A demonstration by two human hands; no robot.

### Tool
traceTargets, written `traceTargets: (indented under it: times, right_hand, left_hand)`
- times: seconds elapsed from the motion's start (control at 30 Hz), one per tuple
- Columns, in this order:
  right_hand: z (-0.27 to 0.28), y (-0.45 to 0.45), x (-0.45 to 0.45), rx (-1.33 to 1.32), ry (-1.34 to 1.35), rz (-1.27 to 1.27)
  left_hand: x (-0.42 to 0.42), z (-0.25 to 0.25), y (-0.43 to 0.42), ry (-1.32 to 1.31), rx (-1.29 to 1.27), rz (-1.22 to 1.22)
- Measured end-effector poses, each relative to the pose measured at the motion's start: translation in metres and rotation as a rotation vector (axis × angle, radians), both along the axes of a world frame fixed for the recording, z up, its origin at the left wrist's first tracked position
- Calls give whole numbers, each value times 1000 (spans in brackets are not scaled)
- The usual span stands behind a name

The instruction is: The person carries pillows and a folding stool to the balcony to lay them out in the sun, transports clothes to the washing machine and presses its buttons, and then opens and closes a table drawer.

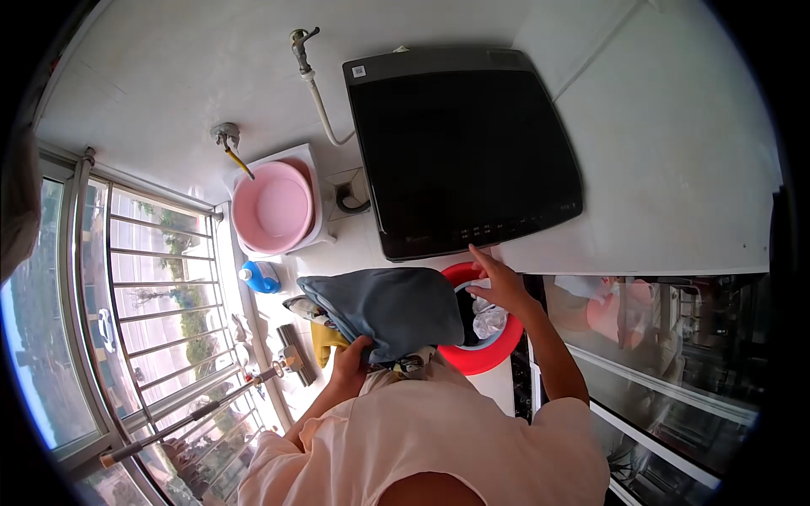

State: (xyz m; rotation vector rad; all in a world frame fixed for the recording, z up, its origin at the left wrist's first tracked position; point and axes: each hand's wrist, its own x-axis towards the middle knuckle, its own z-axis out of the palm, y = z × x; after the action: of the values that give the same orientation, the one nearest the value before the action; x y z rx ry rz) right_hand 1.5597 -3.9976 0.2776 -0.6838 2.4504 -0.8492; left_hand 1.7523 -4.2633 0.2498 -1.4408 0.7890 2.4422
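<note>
My left hand (pixel 353 361) is closed on the edge of a dark grey garment (pixel 384 308), which hangs in front of my body. Part of a yellow cloth (pixel 326 341) shows beside it. My right hand (pixel 499 285) holds nothing, its index finger stretched toward the front edge of a black top-load washing machine (pixel 464 152) with its lid down. Whether the fingertip touches the machine, I cannot tell. Below that hand, a red basin (pixel 477 361) holds a smaller light-coloured bowl with white, crumpled fabric (pixel 489 320) and something dark in it.
A pink basin (pixel 274 207) sits on a white stand left of the machine, below a wall tap (pixel 226 133). Nearby on the floor stands a blue bottle (pixel 260 277). Barred windows (pixel 169 287) line the left; glass panels (pixel 650 329) stand at right.
</note>
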Motion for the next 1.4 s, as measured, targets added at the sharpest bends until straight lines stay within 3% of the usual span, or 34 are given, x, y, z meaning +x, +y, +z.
traceTargets:
  times: [0.1,0.2,0.3,0.5,0.6,0.67,0.73,0.8,0.87,1.03,1.1,1.2,1.27,1.37,1.4]
  right_hand:
    - [2,-38,26,-31,-139,329]
    - [0,-63,42,-84,-72,545]
    - [-7,-78,45,-89,-56,633]
    - [19,-114,44,-480,-122,544]
    - [85,-124,33,-436,-15,335]
    - [137,-125,13,-543,-78,319]
    - [188,-121,-7,-660,-13,270]
    - [242,-108,-26,-724,170,210]
    - [292,-93,-45,-726,365,143]
    - [361,-71,-56,-589,932,138]
    - [353,-74,-57,-530,1095,175]
    - [281,-79,-68,-351,1125,250]
    - [192,-82,-75,-67,994,281]
    - [11,-76,-72,173,977,170]
    - [-6,-69,-51,238,828,136]
  left_hand:
    - [-4,6,0,10,-12,-4]
    - [-7,22,0,25,-64,-56]
    - [-8,42,0,146,-153,-139]
    - [-32,116,-19,305,-136,-220]
    - [-57,170,-28,535,-261,-243]
    - [-66,208,-30,692,-345,-168]
    - [-76,245,-29,1089,-486,-88]
    - [-80,268,-30,1340,-1007,87]
    - [-72,263,-42,1383,-1391,416]
    - [-52,239,-44,1202,-1331,297]
    - [-52,227,-45,1130,-1228,255]
    - [-54,202,-41,1101,-1108,108]
    - [-60,186,-35,1049,-1045,-1]
    - [-77,148,-34,993,-1026,-259]
    - [-86,136,-35,973,-1035,-341]
